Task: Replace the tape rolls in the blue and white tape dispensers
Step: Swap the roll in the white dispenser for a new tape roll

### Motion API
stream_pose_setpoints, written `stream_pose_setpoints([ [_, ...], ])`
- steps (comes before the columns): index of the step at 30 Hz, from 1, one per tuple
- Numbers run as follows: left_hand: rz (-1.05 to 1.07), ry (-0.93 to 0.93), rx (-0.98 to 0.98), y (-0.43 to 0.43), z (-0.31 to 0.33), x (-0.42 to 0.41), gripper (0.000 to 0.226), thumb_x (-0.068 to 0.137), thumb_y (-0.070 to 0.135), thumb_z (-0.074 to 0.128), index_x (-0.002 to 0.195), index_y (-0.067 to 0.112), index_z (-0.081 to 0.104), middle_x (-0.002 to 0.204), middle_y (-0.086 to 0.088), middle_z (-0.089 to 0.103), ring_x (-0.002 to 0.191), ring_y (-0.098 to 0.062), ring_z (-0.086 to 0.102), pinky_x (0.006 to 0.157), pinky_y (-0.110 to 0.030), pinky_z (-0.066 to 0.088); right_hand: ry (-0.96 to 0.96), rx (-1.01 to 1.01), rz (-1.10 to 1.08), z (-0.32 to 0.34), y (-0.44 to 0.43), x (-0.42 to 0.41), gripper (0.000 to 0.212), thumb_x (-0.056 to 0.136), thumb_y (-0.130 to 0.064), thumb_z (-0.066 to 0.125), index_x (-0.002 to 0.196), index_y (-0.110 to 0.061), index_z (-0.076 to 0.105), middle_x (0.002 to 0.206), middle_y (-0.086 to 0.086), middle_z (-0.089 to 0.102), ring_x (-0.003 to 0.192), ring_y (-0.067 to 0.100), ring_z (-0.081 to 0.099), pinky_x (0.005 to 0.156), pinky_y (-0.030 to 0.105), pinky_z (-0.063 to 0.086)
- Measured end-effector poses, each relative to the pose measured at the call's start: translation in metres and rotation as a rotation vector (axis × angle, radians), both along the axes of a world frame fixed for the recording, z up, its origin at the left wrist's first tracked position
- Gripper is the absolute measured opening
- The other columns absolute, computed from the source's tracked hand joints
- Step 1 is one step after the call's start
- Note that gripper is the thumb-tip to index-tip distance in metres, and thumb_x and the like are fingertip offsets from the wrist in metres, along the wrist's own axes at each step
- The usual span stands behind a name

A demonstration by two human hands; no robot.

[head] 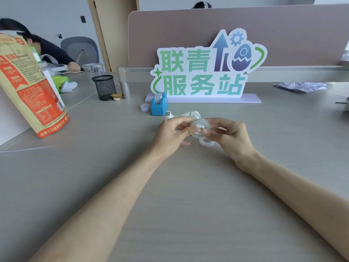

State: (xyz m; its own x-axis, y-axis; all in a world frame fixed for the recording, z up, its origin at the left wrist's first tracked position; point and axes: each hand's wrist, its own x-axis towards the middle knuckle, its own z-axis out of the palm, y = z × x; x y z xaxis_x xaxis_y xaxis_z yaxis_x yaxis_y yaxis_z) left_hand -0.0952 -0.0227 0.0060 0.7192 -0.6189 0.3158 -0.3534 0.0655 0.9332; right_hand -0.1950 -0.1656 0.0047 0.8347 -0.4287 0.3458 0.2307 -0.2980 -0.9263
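Both my hands meet over the middle of the grey table and pinch one clear tape roll (200, 123) between them. My left hand (172, 134) grips its left side, my right hand (228, 136) its right side. A second clear tape roll (206, 142) lies flat on the table just under my right fingers. The white tape dispenser (186, 114) lies right behind my hands, partly hidden. The blue tape dispenser (159, 104) stands upright further back left with a roll in it. A small white core (145, 107) stands to its left.
A big sign with green characters (204, 72) stands behind the dispensers. At left are an orange paper bag (28, 86), a black mesh pen cup (104, 87) and a small yellow-lidded tub (116, 96). Crumpled paper (300, 86) lies far right. A person leans over the table at back left.
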Motion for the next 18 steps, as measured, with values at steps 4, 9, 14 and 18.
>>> stream_pose_setpoints([
  [4,-0.087,0.112,0.008,0.0055,0.0026,-0.0004,0.027,0.085,0.012,0.07,0.109,0.023,0.065,0.107,-0.004,0.069,0.096,-0.008,0.066,0.068,-0.038,0.062,0.007,0.143,0.044,-0.0001,-0.0026,-0.0008,0.024,0.081,-0.013,0.073,0.104,-0.006,0.073,0.106,0.02,0.072,0.092,0.025,0.07,0.092,0.043,0.056],
  [9,-0.089,0.11,0.107,0.0072,0.002,0.0009,0.014,0.087,0.022,0.068,0.102,0.021,0.067,0.097,0.003,0.07,0.083,-0.005,0.065,0.064,-0.033,0.059,0.019,0.304,0.105,0.0008,-0.0044,-0.0029,0.029,0.084,-0.023,0.068,0.106,-0.002,0.071,0.106,0.017,0.073,0.098,0.028,0.07,0.094,0.039,0.054],
  [14,-0.017,0.101,0.019,0.0053,0.0046,0.0003,0.026,0.092,0.021,0.061,0.118,0.018,0.062,0.087,0.005,0.066,0.073,-0.009,0.06,0.052,-0.029,0.056,0.05,0.28,0.077,0.0006,-0.0042,0.0006,0.025,0.086,-0.02,0.068,0.104,-0.003,0.071,0.094,0.013,0.07,0.079,0.021,0.063,0.08,0.036,0.054],
  [18,-0.005,0.029,0.022,0.0045,0.0075,-0.0012,0.027,0.091,0.023,0.063,0.118,0.02,0.063,0.09,0.006,0.068,0.079,-0.009,0.061,0.053,-0.032,0.055,0.041,0.285,0.036,0.0026,-0.0036,-0.0001,0.015,0.09,-0.016,0.063,0.101,-0.007,0.07,0.084,0.009,0.066,0.063,0.017,0.06,0.063,0.025,0.047],
])
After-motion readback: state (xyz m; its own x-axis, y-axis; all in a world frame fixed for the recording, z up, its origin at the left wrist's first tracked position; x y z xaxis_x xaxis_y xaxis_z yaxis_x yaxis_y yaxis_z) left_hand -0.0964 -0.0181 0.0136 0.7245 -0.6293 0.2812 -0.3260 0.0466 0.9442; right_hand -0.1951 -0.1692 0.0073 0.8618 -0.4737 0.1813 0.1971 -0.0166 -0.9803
